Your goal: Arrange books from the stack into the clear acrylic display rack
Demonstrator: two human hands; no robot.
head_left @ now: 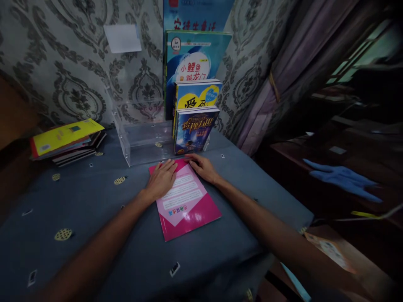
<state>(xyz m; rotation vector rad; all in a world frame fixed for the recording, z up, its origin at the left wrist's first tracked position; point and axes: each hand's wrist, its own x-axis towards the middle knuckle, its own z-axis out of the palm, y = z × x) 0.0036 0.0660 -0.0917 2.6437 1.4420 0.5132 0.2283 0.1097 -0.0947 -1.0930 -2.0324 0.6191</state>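
Observation:
A pink book [192,214] lies on the dark blue tablecloth, its printed text upside down to me. My left hand [162,178] rests flat on its upper left part, fingers stretched out. At the book's upper right corner is my right hand [201,167], with its fingers extended and lightly bent along the edge; it grips nothing that I can see. Just beyond my hands stands a clear acrylic rack [126,147]. Its right side holds upright books in tiers, with a dark blue book [193,132] in front and a yellow and blue book [197,95] behind it.
To the left, a stack of books topped by a yellow one [67,136] lies on the tablecloth [94,205]. Taller books, one teal [176,54], stand against the patterned wall. A blue glove [343,176] lies on a dark surface at right, past the table edge.

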